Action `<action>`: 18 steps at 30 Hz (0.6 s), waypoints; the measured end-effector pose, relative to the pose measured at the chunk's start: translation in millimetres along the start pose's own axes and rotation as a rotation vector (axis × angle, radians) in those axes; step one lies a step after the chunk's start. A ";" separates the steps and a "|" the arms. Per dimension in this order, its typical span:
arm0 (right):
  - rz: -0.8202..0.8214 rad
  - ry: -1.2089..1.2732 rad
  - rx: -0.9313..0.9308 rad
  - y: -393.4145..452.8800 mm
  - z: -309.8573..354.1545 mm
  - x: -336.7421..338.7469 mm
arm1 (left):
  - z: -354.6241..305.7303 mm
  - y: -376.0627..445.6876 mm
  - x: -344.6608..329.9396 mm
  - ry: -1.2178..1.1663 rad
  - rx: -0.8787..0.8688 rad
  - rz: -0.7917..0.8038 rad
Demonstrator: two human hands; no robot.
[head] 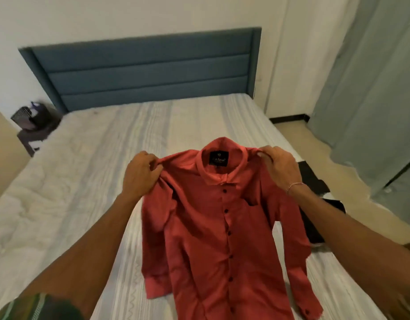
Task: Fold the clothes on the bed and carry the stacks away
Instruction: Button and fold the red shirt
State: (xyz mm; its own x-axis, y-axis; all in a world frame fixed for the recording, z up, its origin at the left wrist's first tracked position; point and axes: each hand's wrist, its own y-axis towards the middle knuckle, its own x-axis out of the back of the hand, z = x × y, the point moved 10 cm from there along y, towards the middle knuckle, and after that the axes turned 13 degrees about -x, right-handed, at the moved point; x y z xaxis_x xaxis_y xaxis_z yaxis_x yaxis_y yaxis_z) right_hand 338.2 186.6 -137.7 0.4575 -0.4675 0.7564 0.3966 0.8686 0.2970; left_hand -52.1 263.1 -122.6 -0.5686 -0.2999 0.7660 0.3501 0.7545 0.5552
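A red long-sleeved shirt [211,227] with dark buttons hangs front-up over the bed [84,181], buttoned, collar label showing. My left hand [141,174] pinches its left shoulder and my right hand [278,167] pinches its right shoulder. Both sleeves droop down along the shirt's sides, and the lower part rests on the striped sheet. A dark garment [314,199] lies on the bed's right edge, partly hidden behind my right forearm.
A blue padded headboard [144,72] stands against the far wall. At the far left of the bed, a small dark stool [35,125] carries dark objects. A grey-green curtain [370,88] hangs at the right, with beige floor below it.
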 end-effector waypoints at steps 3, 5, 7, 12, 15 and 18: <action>-0.084 0.028 0.048 12.8 33.9 58.3 | -16.8 26.7 40.3 -0.118 0.013 -0.030; -0.125 0.061 0.035 19.9 49.0 96.6 | -30.5 40.4 64.3 -0.148 0.032 -0.012; -0.139 0.072 0.047 27.4 62.0 128.1 | -44.0 51.2 85.3 -0.159 0.042 0.032; -0.130 0.036 0.187 36.2 104.7 185.5 | -78.6 68.6 140.1 -0.203 0.036 -0.026; -0.143 0.100 0.283 30.4 129.7 217.2 | -103.2 77.2 165.1 -0.248 0.030 -0.145; -0.168 0.192 0.308 32.2 139.3 247.0 | -130.9 84.0 176.7 -0.193 -0.066 -0.135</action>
State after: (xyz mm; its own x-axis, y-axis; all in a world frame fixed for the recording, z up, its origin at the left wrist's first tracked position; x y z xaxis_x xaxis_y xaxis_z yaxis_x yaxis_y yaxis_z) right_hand 353.1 122.0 139.9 0.5582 -0.6044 0.5684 0.2346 0.7721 0.5906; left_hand -25.7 197.1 101.8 -0.7431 -0.2729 0.6110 0.3057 0.6738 0.6727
